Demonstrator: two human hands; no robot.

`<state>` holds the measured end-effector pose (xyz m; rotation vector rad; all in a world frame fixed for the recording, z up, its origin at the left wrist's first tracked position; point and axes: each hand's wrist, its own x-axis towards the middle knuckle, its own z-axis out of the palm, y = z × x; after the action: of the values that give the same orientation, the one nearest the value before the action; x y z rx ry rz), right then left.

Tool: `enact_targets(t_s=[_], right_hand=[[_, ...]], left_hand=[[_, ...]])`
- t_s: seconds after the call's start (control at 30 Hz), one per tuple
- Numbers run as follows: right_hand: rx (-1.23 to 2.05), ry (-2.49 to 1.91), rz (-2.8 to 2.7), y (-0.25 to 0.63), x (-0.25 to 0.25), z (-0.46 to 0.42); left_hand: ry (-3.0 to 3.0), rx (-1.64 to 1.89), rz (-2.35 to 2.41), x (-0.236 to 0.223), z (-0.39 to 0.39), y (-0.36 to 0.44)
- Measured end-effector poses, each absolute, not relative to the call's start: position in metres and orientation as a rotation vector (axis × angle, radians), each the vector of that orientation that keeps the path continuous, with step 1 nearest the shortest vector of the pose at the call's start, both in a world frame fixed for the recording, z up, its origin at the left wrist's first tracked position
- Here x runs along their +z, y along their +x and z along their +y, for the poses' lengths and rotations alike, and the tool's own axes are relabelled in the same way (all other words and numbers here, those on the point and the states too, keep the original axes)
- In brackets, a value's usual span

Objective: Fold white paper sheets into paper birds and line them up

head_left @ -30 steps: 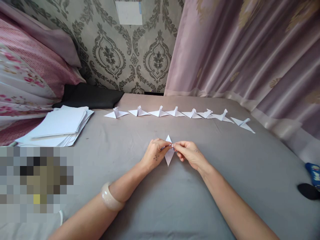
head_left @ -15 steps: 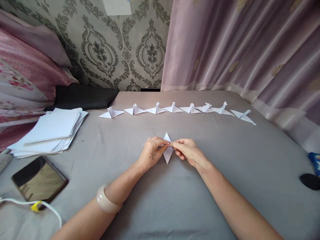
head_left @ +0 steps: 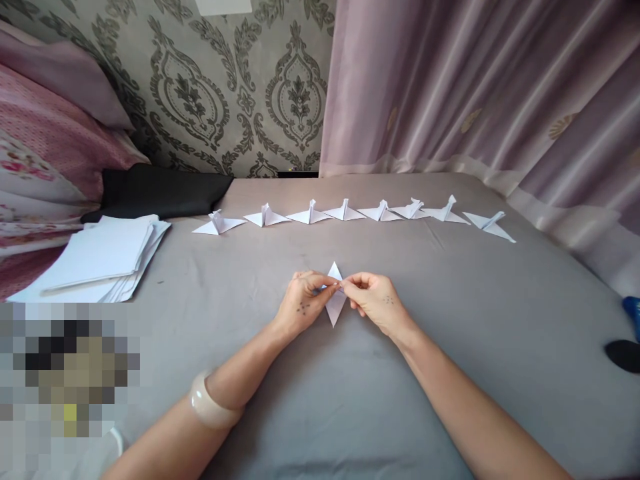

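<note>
Between my two hands is a white origami crane [head_left: 335, 311], its pointed wings stretching away from me and toward me. My left hand [head_left: 307, 300] pinches its middle from the left, thumb and forefinger pressed together. From the right, my right hand [head_left: 373, 297] pinches the same small folded part, its fingertips touching or almost touching the left ones. The fingertips hide the middle folds. Beyond them, several finished-looking paper cranes [head_left: 311, 213] stand in a row across the grey cloth [head_left: 280, 260].
A stack of white paper [head_left: 100, 253] lies at the left, with a black folded item [head_left: 160, 193] behind it. The lower left corner is blurred out by large pixels. A dark round object [head_left: 623, 355] and a blue one sit at the right edge. Curtains [head_left: 425, 87] hang behind.
The view has shifted slightly. My right hand has turned a little at the crane's middle, with its fingers more curled; the left keeps its pinch. The phone's corner is now pixelated.
</note>
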<state>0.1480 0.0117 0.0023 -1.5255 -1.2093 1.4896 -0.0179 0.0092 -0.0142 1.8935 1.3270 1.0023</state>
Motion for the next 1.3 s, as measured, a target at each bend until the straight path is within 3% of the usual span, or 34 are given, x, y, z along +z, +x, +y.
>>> enact_targets(t_s=[0.2,0.4,0.63,0.87,1.3], right_hand=[[1.762,-1.434,-1.105,0.157,0.002,0.017],[1.794,-1.432,-1.034,0.157,0.003,0.019],[1.533,-1.530,-1.117,0.158,0.007,0.016],[1.438,-1.482,-1.437,0.149,-0.003,0.003],[0.814,-1.378,-1.985,0.142,-0.001,-0.001]], left_hand=[[1.912,1.005,1.329,-0.012,0.009,-0.017],[1.959,0.995,1.342,-0.008,0.007,-0.014],[1.797,1.167,1.615,-0.009,0.005,-0.015],[1.929,1.067,1.745,-0.025,0.004,-0.018],[1.296,1.038,1.358,-0.016,-0.016,0.001]])
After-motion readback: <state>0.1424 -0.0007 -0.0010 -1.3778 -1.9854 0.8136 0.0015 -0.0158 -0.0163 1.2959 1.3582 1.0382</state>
